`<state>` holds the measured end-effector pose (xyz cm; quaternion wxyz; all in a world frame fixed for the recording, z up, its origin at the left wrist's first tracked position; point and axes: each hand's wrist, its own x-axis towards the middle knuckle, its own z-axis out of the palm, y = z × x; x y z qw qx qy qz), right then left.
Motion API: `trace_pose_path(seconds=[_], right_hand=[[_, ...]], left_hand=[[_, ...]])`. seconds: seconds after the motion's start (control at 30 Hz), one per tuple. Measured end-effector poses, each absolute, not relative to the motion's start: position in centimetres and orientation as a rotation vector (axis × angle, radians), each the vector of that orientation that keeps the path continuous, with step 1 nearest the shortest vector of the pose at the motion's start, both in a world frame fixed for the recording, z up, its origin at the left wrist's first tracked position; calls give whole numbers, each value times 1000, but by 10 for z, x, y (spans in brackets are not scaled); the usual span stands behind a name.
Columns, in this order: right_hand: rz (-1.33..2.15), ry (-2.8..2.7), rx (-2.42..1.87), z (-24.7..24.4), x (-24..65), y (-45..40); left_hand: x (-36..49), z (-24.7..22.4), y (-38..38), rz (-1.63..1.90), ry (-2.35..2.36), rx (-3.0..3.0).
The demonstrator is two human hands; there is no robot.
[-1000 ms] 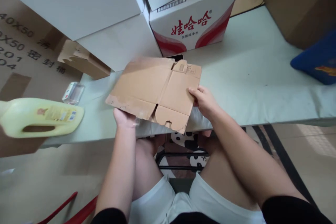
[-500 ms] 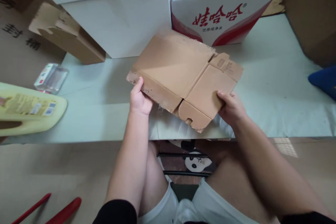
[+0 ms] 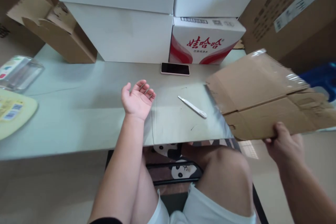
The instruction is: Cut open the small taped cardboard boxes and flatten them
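Observation:
My right hand [image 3: 286, 145] grips the near edge of a flattened cardboard box [image 3: 259, 91], thumb on top, at the right end of the table. Strips of clear tape shine on the cardboard's far corners. My left hand [image 3: 138, 101] is palm up over the table with its fingers loosely spread, holding nothing. To its right, a slim white craft knife [image 3: 193, 107] lies on the tabletop, thin end pointing away to the left. Beyond the knife, a phone [image 3: 175, 69] with a dark screen lies in front of the white boxes.
White cartons [image 3: 120, 31] and a red-and-white water carton [image 3: 204, 42] line the back. At left stand an open brown box [image 3: 78, 45], a clear plastic pack [image 3: 22, 73] and a yellow bottle [image 3: 17, 112]. A blue object [image 3: 321, 78] sits behind the cardboard at right.
My left hand has let go of the cardboard and turned palm up. My right hand has carried the cardboard to the right, uncovering the phone and the craft knife. The view has shifted.

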<state>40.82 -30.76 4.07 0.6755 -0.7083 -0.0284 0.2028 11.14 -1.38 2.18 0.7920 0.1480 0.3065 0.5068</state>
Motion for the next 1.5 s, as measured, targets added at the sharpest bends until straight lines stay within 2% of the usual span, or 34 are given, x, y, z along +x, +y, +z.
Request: trace_pose_path(seconds=[0.1, 0.27, 0.47, 0.63, 0.9, 1.03, 1.13, 1.2, 1.33, 1.5], right_hand=[[131, -191, -1738, 53, 432, -298], [-48, -272, -1862, 69, 496, -213], [563, -327, -1784, 70, 510, -111], [860, -607, -1885, 43, 445, -94], [977, -1199, -1817, 40, 307, -9], [861, -1701, -1678, 45, 215, 66], [600, -2092, -1444, 53, 141, 126], [367, -2128, -1383, 58, 98, 164], [275, -2165, -1387, 66, 39, 218], [221, -2137, -1378, 68, 24, 209]], left_hand=[[114, 24, -13, 1073, 656, 314], [115, 25, -8, 1085, 646, 294], [104, 32, -3, 1102, 621, 287], [78, 37, 2, 1148, 569, 241], [13, 42, 3, 1277, 489, 90], [-14, 42, 10, 1307, 522, 40], [-23, 41, 16, 1313, 568, 19], [-25, 41, 19, 1312, 596, 4], [-27, 41, 21, 1279, 604, 7], [-35, 42, 19, 1339, 638, -50]])
